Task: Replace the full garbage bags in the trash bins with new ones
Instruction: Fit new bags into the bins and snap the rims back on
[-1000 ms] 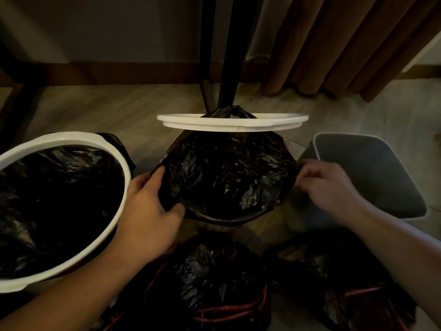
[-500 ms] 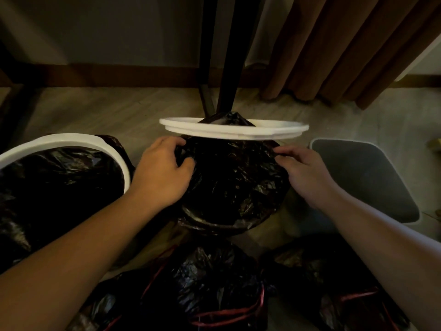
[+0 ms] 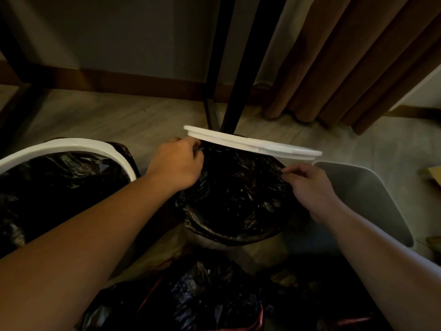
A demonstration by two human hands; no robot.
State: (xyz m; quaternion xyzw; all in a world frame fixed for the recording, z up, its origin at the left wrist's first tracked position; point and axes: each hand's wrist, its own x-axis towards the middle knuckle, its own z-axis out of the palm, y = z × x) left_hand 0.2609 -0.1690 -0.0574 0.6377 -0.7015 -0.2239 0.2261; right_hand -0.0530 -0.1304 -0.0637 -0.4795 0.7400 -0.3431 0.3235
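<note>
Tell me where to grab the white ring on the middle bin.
I'd take the ring by its thin outer lip at the left and right ends, one hand from each side. The lip overhangs the bag there, and the dark legs crowd its far edge.

The room is dim, with weak light. The far wall is plain and grey-green, and a brown wooden baseboard runs along its bottom. The floor is pale, with a faint wood grain. Two black furniture legs come down to the floor near the middle. At the right a brown curtain hangs in heavy folds and reaches the floor.
</note>
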